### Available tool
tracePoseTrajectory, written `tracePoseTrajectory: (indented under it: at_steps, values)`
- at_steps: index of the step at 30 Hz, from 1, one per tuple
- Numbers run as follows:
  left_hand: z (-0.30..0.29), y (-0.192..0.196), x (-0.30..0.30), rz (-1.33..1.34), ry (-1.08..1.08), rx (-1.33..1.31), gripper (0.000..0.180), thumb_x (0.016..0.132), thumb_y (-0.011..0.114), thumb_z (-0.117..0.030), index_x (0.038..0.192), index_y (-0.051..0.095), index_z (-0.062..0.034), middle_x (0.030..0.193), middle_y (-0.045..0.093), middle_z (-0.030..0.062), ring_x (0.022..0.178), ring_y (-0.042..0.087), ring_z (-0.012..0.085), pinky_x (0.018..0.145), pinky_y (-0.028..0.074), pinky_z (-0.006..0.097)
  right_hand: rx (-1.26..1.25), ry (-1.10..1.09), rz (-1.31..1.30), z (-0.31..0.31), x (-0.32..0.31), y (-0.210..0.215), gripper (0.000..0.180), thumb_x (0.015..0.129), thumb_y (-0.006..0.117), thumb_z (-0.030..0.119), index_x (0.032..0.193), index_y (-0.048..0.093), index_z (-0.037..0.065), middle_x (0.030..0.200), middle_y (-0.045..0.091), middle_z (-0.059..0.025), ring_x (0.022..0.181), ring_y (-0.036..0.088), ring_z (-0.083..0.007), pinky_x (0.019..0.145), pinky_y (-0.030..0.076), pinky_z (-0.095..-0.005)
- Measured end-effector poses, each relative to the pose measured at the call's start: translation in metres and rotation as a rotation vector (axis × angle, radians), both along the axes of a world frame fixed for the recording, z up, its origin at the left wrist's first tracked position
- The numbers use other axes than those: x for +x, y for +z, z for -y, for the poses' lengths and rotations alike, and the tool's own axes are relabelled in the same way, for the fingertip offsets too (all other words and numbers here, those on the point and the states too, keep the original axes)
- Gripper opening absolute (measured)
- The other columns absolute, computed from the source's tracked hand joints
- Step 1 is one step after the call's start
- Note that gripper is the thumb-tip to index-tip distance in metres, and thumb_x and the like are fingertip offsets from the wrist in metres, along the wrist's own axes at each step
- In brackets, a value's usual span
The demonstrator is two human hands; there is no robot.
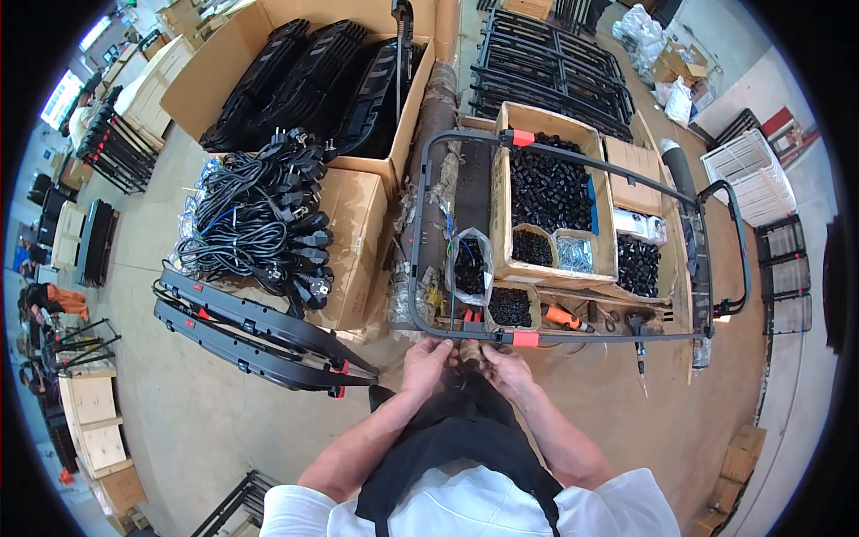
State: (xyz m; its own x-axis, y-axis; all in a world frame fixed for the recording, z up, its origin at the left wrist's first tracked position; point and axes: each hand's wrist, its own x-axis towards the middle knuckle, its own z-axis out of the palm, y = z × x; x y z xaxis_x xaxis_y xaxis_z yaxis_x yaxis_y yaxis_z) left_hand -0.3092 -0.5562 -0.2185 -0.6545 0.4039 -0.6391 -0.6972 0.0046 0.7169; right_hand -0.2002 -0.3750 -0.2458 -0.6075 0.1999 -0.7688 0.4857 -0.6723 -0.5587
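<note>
A black rectangular metal frame (617,167) with red bands lies over the bench. Just below its near bar, my left hand (427,365) is closed, thumb and fingertips pinched together. My right hand (510,370) is closed too, its fingertips beside a brownish wrapped cylindrical piece (471,354) between the hands. Whether either hand grips that piece or a small part, I cannot make out. Red handles (472,315) show just beyond the bar. Close by are a plastic bag of small black parts (468,266) and a small box of dark screws (511,307).
A wooden box (503,210) holds black caps and silver screws. An orange tool (565,318) and a power screwdriver (639,336) lie on the bench's near edge. At left are bundled black cables (259,215), a carton of black mouldings (183,98) and curved black frames (242,336).
</note>
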Motion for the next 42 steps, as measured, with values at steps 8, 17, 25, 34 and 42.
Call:
tracePoseTrajectory:
  at_steps: [8, 17, 25, 34, 42]
  values:
    - [0.007, 0.000, -0.008, 0.011, -0.051, -0.043, 0.024, 0.104, 0.069, -0.019, 0.119, 0.064, -0.0002, 0.100, 0.074, 0.0078, 0.079, 0.070, 0.0165, 0.073, 0.057, 0.030, -0.055, -0.025, -0.112, 0.045, -0.039, 0.003, 0.015, 0.102, 0.073, 0.019, 0.110, 0.071, 0.006, 0.093, 0.073, -0.0029, 0.074, 0.065, -0.0150, 0.066, 0.047, -0.0292]
    - [0.008, -0.003, -0.015, 0.044, -0.080, -0.048, 0.025, 0.103, 0.069, -0.021, 0.116, 0.069, 0.0006, 0.097, 0.073, 0.0076, 0.079, 0.069, 0.0166, 0.072, 0.056, 0.032, -0.113, -0.122, -0.112, 0.060, -0.041, 0.009, 0.014, 0.103, 0.071, 0.019, 0.107, 0.073, 0.006, 0.095, 0.072, -0.0024, 0.077, 0.062, -0.0135, 0.069, 0.048, -0.0289]
    - [0.022, -0.002, -0.004, -0.104, -0.260, -0.170, 0.032, 0.106, 0.062, -0.028, 0.110, 0.070, 0.0031, 0.091, 0.075, 0.0119, 0.076, 0.069, 0.0197, 0.070, 0.055, 0.037, 0.248, 0.295, -0.053, 0.042, -0.042, 0.060, 0.029, 0.104, 0.067, 0.021, 0.126, 0.074, 0.004, 0.097, 0.075, -0.0068, 0.087, 0.069, -0.0181, 0.075, 0.055, -0.0327]
    - [0.047, -0.006, 0.022, -0.615, -0.184, -0.178, 0.032, 0.105, 0.063, -0.031, 0.108, 0.066, 0.0009, 0.090, 0.069, 0.0211, 0.084, 0.067, 0.0312, 0.078, 0.053, 0.044, 1.410, 1.407, -0.626, 0.038, -0.105, 0.128, 0.026, 0.094, 0.063, 0.014, 0.117, 0.068, 0.004, 0.116, 0.073, -0.0161, 0.106, 0.072, -0.0368, 0.087, 0.059, -0.0477]
    - [0.072, -0.012, 0.020, -0.543, -0.208, -0.052, 0.028, 0.106, 0.062, -0.029, 0.105, 0.065, -0.0012, 0.079, 0.064, 0.0105, 0.073, 0.062, 0.0194, 0.070, 0.051, 0.038, 1.537, 1.817, -0.945, 0.040, -0.134, 0.132, 0.021, 0.093, 0.067, 0.017, 0.109, 0.064, 0.003, 0.106, 0.069, -0.0169, 0.105, 0.069, -0.0361, 0.092, 0.057, -0.0471]
